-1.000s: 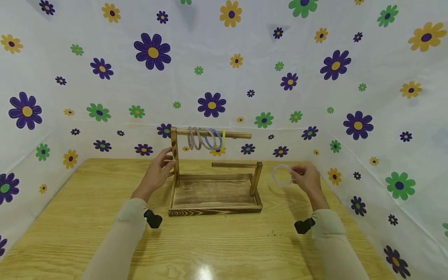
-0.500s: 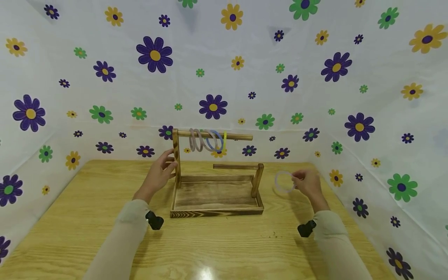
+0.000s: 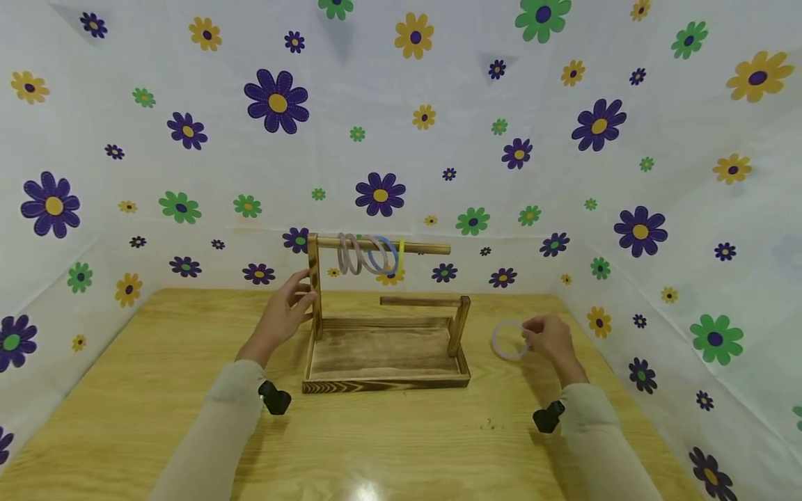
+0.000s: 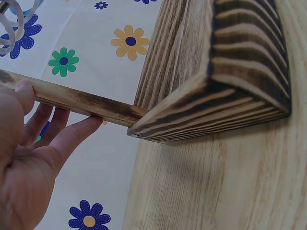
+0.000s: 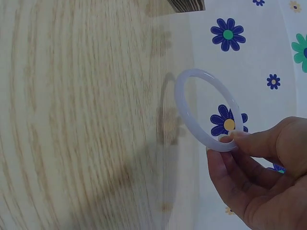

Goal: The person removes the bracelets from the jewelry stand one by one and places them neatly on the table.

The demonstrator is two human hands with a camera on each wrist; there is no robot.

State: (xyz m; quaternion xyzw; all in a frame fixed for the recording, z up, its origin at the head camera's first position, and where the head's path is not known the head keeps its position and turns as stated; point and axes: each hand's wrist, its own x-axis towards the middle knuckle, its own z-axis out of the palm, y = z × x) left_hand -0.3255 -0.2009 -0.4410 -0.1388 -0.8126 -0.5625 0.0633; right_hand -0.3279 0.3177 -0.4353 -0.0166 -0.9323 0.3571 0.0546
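Note:
A wooden bangle stand (image 3: 385, 385) with a tray base stands mid-table. My left hand (image 3: 282, 316) holds its tall left post (image 3: 315, 285), thumb in front and fingertips against the post's edge in the left wrist view. On the upper bar (image 3: 429, 248) hang several bangles: greyish-pink ones (image 3: 342, 255), a blue one (image 3: 396, 259) and a yellow one (image 3: 402, 257). To the right of the stand, my right hand (image 3: 551, 341) pinches a pale lavender bangle (image 5: 181, 98) between thumb and fingertips. It is tilted close above the table; whether it touches is unclear.
The lower bar (image 3: 420, 301) is bare and reaches left from the short right post (image 3: 459, 327). Flower-patterned cloth (image 3: 338, 153) encloses the wooden table (image 3: 376, 445) at the back and sides. Small dark specks (image 3: 490, 423) lie on the table.
My right hand has moved down a little with the lavender bangle, bringing it nearer the table. My left hand stays at the post.

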